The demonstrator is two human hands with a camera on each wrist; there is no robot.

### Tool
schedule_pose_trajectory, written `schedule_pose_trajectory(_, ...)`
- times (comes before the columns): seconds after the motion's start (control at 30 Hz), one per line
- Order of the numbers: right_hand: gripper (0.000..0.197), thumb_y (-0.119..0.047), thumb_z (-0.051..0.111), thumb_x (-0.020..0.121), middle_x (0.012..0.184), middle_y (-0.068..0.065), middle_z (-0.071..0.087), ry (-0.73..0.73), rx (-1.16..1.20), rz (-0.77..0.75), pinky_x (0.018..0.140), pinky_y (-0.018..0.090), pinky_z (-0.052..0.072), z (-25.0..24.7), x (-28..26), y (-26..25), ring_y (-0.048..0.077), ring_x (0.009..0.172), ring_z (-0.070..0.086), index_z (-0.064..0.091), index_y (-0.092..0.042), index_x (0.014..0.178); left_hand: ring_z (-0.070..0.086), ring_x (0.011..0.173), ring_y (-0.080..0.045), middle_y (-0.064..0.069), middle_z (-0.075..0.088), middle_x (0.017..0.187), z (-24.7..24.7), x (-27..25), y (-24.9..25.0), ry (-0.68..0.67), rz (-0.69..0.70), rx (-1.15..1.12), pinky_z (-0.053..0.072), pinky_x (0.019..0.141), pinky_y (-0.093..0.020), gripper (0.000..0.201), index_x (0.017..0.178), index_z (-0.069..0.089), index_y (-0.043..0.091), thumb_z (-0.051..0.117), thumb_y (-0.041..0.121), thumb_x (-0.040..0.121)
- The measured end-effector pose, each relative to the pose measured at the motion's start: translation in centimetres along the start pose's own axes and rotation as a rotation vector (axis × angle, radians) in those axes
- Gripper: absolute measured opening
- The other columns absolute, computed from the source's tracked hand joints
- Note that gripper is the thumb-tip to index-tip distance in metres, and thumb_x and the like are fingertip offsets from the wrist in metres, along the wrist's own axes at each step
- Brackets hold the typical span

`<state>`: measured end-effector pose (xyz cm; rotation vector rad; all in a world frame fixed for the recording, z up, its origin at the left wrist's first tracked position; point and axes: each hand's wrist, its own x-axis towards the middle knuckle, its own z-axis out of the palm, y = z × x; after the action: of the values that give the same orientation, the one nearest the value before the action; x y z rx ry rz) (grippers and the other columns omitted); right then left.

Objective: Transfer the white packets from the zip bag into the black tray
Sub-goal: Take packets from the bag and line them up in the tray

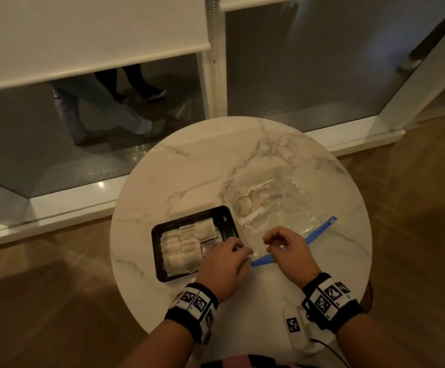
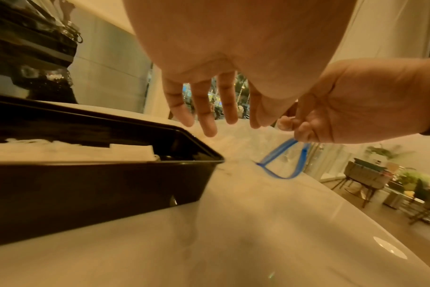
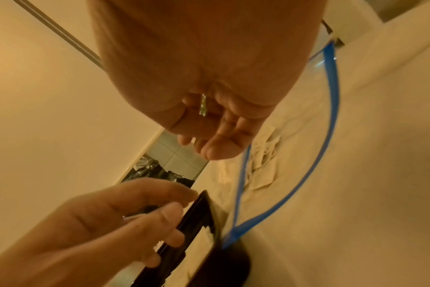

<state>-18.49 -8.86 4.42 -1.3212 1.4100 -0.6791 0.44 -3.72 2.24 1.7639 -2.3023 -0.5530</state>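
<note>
A black tray [image 1: 189, 217] holding several white packets [image 1: 184, 245] sits on the left of the round marble table [image 1: 216, 160]. To its right lies the clear zip bag [image 1: 277, 208] with a blue zip strip [image 1: 319, 229]; more white packets [image 1: 245, 203] lie at its far end. My right hand [image 1: 271, 243] pinches the upper zip edge and holds the bag's mouth lifted open. My left hand [image 1: 238, 248] hovers between the tray's near right corner and the mouth. In the left wrist view its fingers [image 2: 209, 108] hang straight and spread, holding nothing.
A small white tagged device [image 1: 295, 328] with a cable lies at the table's near edge by my right wrist. The table stands on a wood floor, close to a glass wall with roller blinds.
</note>
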Motion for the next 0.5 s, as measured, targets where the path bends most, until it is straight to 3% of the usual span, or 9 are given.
schedule_pose_trajectory(0.13,0.032,0.015,0.058,0.079,0.075,0.0,0.07,0.032,-0.051,0.008,0.066,0.022,0.052,-3.8,-0.7,1.8,0.012,0.074,0.065,0.069,-0.014,0.069,0.057,0.098,-0.024,0.001,0.055,0.128,0.1,1.6,3.8,-0.031,0.049,0.108,0.049,0.077,-0.041,0.024,0.112,0.068,0.04,0.053,0.045,0.093)
schedule_pose_trajectory(0.23,0.041,0.014,0.054,0.077,0.079,-0.008,0.071,0.004,-0.215,-0.031,0.074,0.016,0.05,-6.3,-0.8,2.9,0.003,0.077,0.065,0.072,-0.022,0.071,0.058,0.112,-0.031,-0.003,0.052,0.138,0.4,2.5,6.0,-0.083,0.038,0.153,0.05,0.085,-0.048,0.019,0.107,0.071,0.041,0.064,0.041,0.089)
schedule_pose_trajectory(0.3,0.041,0.009,0.052,0.073,0.087,-0.01,0.073,-0.031,-0.377,-0.158,0.086,0.023,0.051,-7.0,-0.6,3.2,0.004,0.086,0.066,0.076,-0.022,0.082,0.042,0.134,-0.031,-0.001,0.037,0.154,0.1,2.8,6.8,-0.154,-0.045,0.163,0.037,0.103,-0.05,0.026,0.12,0.067,0.038,0.056,0.038,0.096)
schedule_pose_trajectory(0.37,0.041,-0.001,0.05,0.068,0.096,-0.007,0.075,-0.066,-0.518,-0.334,0.094,0.035,0.051,-7.5,0.0,3.2,0.013,0.095,0.067,0.078,-0.02,0.09,0.028,0.144,-0.032,-0.003,0.022,0.163,0.1,3.1,7.4,-0.207,-0.076,0.239,0.025,0.112,-0.051,0.034,0.133,0.059,0.033,0.051,0.029,0.101)
schedule_pose_trajectory(0.43,0.047,-0.011,0.046,0.072,0.111,-0.009,0.072,-0.203,-0.72,-0.355,0.109,0.041,0.039,-7.2,0.4,2.5,0.014,0.11,0.061,0.076,-0.026,0.106,0.032,0.143,-0.034,-0.007,0.022,0.163,-0.2,3.3,7.9,-0.235,-0.112,0.327,0.027,0.111,-0.052,0.044,0.143,0.049,0.031,0.049,0.019,0.101)
schedule_pose_trajectory(0.5,0.049,-0.02,0.042,0.083,0.123,-0.012,0.067,-0.325,-0.896,-0.282,0.121,0.042,0.016,-6.1,0.8,2.5,0.009,0.123,0.053,0.066,-0.032,0.124,0.045,0.134,-0.03,-0.005,0.029,0.159,-0.6,3.5,7.8,-0.235,-0.161,0.345,0.034,0.106,-0.048,0.05,0.148,0.039,0.027,0.044,0.013,0.101)
